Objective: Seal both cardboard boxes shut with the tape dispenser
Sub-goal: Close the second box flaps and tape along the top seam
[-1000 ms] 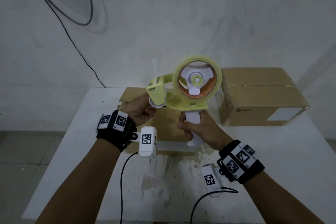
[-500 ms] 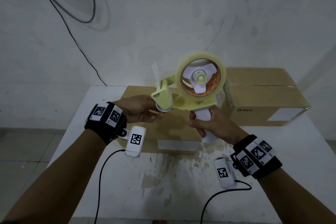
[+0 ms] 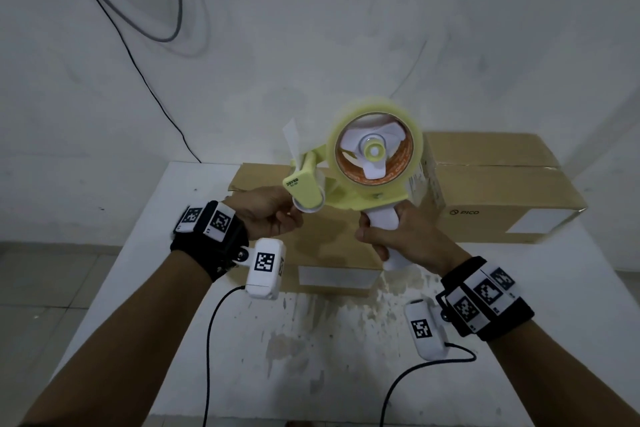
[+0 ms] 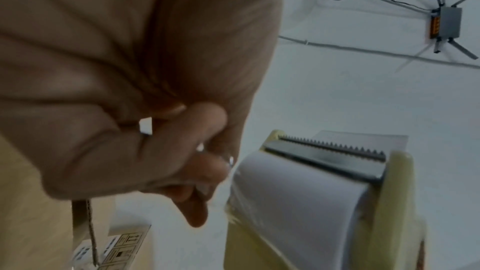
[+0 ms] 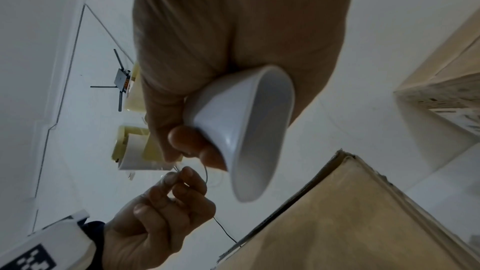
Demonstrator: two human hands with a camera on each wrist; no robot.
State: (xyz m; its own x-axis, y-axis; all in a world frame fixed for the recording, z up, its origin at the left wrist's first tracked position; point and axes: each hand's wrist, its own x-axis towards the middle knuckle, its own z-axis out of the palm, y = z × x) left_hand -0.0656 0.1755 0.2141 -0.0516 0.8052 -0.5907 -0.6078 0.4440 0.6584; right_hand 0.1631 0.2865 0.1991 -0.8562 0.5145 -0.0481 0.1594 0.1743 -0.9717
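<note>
My right hand [image 3: 391, 236] grips the white handle [image 5: 244, 128] of a pale yellow tape dispenser [image 3: 349, 180], held upright above the table with its clear tape roll [image 3: 375, 146] facing me. My left hand [image 3: 273, 215] pinches the loose end of the clear tape [image 5: 179, 168] just below the dispenser's roller and toothed blade [image 4: 332, 149]. A low cardboard box [image 3: 322, 246] lies right under the dispenser. A taller cardboard box [image 3: 498, 191] with a PICO mark stands behind it to the right, its top flaps lying closed.
Both boxes sit on a white table [image 3: 311, 350] with worn patches in front. A white wall rises behind, with a black cable [image 3: 138, 73] running down it. Wrist camera cables [image 3: 211, 333] trail over the near table.
The dispenser has shifted right and a little away from me with the right hand. My left hand has moved from the dispenser's front end to pinch the tape end beneath the roller.
</note>
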